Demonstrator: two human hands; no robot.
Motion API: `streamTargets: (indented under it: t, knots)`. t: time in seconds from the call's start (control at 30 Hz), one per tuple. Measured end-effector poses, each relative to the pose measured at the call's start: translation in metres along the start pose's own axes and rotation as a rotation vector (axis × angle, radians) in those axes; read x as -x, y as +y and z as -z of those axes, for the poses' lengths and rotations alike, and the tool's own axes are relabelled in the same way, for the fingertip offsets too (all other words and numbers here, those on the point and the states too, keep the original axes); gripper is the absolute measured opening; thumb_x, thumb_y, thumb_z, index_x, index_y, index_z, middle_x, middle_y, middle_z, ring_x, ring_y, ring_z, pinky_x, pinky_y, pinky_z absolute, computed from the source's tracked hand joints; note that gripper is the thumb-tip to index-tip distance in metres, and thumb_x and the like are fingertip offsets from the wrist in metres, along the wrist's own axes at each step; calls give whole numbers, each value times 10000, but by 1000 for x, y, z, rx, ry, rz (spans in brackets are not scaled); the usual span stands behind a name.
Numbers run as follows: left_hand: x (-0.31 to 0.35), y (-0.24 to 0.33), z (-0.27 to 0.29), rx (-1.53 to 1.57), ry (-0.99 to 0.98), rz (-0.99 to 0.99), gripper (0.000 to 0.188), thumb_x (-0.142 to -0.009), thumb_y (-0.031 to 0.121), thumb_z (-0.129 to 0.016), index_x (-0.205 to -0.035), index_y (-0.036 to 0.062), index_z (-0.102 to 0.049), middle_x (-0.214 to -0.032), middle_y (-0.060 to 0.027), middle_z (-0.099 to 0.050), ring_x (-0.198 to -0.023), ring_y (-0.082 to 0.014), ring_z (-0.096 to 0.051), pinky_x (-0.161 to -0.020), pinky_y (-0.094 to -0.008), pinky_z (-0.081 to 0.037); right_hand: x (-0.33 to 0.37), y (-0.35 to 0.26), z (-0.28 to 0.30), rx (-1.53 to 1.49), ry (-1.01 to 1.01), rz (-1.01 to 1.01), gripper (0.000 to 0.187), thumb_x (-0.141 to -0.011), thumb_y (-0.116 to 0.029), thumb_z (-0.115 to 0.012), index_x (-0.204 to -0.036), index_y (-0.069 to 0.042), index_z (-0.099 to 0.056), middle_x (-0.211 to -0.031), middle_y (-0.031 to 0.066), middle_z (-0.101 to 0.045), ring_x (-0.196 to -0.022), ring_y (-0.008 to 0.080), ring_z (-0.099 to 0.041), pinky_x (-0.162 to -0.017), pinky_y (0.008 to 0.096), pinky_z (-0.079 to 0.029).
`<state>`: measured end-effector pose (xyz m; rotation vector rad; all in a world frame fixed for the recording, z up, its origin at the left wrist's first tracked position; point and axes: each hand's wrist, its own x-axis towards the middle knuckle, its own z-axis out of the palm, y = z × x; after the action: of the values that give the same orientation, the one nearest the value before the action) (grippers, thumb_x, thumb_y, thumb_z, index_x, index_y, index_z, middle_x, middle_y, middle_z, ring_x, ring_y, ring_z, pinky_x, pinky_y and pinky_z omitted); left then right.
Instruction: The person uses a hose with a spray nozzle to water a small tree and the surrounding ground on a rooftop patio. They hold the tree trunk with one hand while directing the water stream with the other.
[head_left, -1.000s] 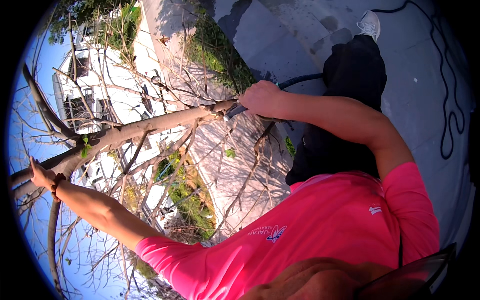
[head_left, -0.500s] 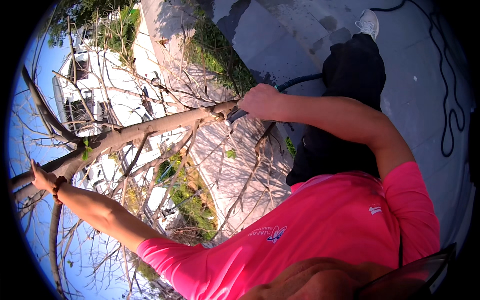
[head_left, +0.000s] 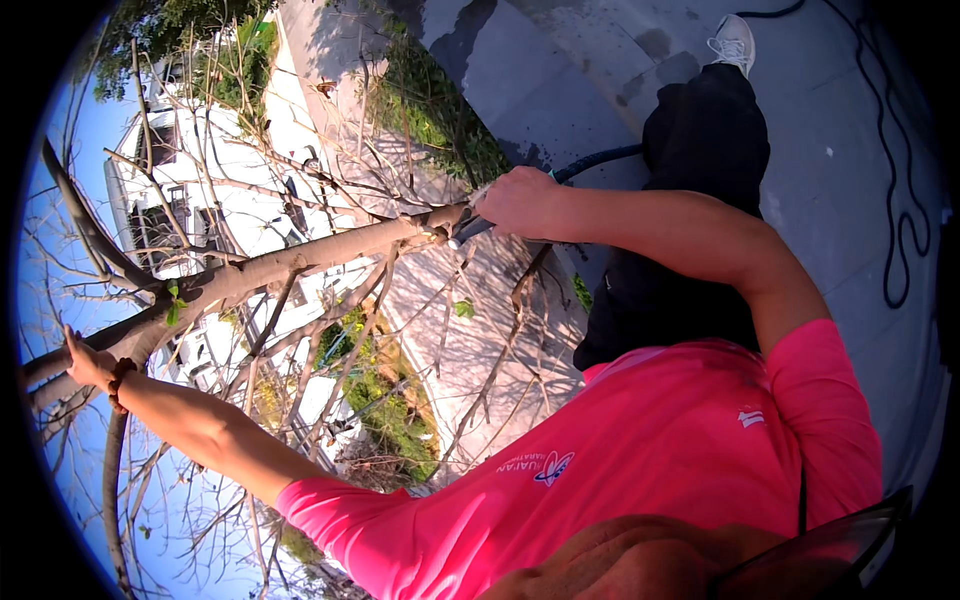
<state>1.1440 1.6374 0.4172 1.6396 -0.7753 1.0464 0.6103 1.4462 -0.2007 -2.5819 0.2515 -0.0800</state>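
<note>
My left hand (head_left: 90,365) reaches out to the far left, against a thick bare tree branch (head_left: 310,252). One finger points upward, and the others seem to wrap round the wood, partly hidden. Closer to my body, my right hand (head_left: 518,203) is closed round a dark tube with a pale tip (head_left: 460,240), apparently the end of the hose (head_left: 600,160) that runs off to the right behind it. The branch's near end meets my right knuckles; whether it touches them I cannot tell. A small green leaf (head_left: 175,303) grows on the branch.
Thin bare twigs (head_left: 490,385) spread below and around the branch. Grey paving (head_left: 530,90) with wet patches lies under my foot in a white shoe (head_left: 735,45). A dark cord (head_left: 890,180) curls at the right. Far below are a paved path (head_left: 400,340) and a white building (head_left: 260,150).
My right hand and the hose end have shifted very slightly left. My left hand stays on the branch, almost unmoved.
</note>
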Motion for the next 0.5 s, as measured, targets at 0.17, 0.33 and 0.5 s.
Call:
streamTargets:
  t: [0.17, 0.33, 0.5]
  knots:
    - [1, 4, 4, -42, -39, 14, 482, -721, 211, -915, -977, -117, -672, -936, -138, -719, -817, -220, -652, -773, -374, -528, 2, -10, -12, 63, -335, 58, 335, -798, -382, -796, -948, -88, -737, -933, 82, -740, -947, 305, -713, -772, 442, -536]
    - [5, 9, 6, -36, -32, 41, 411, -728, 172, -905, -939, -99, -680, -906, -126, -719, -798, -209, -654, -756, -363, -529, 5, -9, 0, 48, -320, 57, 339, -792, -387, -799, -932, -85, -738, -906, 76, -742, -938, 311, -710, -788, 440, -530]
    - [3, 6, 0, -4, -16, 25, 404, -735, 145, -901, -943, -104, -659, -910, -144, -713, -809, -214, -662, -756, -350, -546, -5, -3, -2, 47, -7, -82, 323, -809, -379, -782, -904, -72, -748, -887, 84, -738, -897, 314, -712, -732, 452, -546]
